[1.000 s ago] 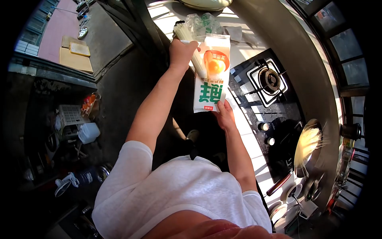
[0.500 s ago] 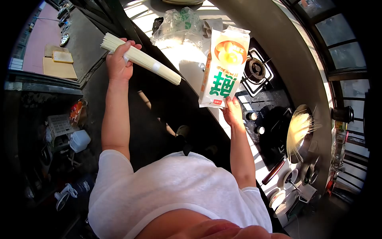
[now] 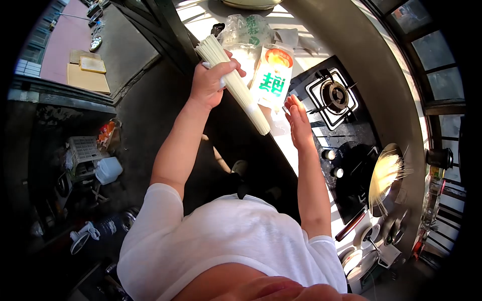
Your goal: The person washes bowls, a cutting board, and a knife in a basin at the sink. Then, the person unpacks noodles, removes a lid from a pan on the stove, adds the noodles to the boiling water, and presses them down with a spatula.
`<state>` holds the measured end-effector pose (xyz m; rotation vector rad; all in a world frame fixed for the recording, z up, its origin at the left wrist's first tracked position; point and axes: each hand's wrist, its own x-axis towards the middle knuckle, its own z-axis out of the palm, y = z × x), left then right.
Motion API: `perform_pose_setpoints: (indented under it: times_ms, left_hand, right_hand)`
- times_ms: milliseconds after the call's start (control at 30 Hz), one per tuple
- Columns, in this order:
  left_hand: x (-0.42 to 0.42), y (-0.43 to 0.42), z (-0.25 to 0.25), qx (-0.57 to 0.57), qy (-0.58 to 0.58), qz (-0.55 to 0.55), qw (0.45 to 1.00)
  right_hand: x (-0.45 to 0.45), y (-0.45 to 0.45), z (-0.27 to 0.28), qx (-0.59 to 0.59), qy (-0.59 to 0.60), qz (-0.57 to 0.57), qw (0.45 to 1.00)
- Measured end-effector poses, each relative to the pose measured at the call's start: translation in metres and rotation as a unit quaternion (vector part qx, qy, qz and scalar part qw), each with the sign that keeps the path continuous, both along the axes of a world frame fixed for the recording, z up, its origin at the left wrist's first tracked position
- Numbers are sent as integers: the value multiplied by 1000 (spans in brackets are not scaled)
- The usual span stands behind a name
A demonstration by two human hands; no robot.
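My left hand (image 3: 207, 86) is wrapped around a bundle of dry noodles (image 3: 245, 99), pale straight sticks with a white paper band. The bundle slants over the counter's front edge. A noodle packet (image 3: 272, 78), white with green characters and an orange picture, lies on the sunlit counter past the bundle. Just beside its near end is my right hand (image 3: 300, 125), fingers stretched out and holding nothing. More dry noodles (image 3: 386, 175) fan out over the rim of a wok (image 3: 395, 193) on the right.
A black gas stove (image 3: 346, 128) with a burner (image 3: 335, 97) fills the counter right of my right hand. Crumpled clear plastic bags (image 3: 241, 32) lie behind the packet. Pot lids in a rack (image 3: 374, 241) stand near the wok. A plastic crate (image 3: 89, 149) and a pale jug (image 3: 108, 170) are at left.
My right hand has put the packet down on the counter and let it go. My left hand has moved right with the noodle bundle, closer to the right hand.
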<state>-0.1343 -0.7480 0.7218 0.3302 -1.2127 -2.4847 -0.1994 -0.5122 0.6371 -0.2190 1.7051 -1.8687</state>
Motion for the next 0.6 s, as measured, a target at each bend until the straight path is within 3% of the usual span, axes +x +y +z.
perform_pose_setpoints:
  times_ms: [67,133,233,267,333,467,600]
  left_hand:
    - [-13,21,9,-8,2,-71,997]
    - [-29,47,19,-16,22,-124,992]
    - [-57,83,33,-30,67,-198,977]
    - [-68,94,38,-27,81,-210,974]
    - [-85,118,51,-15,74,-237,969]
    - [-111,167,65,-10,33,-293,955]
    - [-135,216,79,-9,51,-345,937]
  right_hand:
    - [8,4,31,-26,59,98,993]
    - [12,5,64,-80,45,109,990]
    - [7,22,100,18,86,150,985]
    - [6,32,109,103,149,133,974]
    - [-1,57,112,87,59,112,988]
    - [2,99,130,-8,15,61,998]
    - [12,150,135,31,39,12,999]
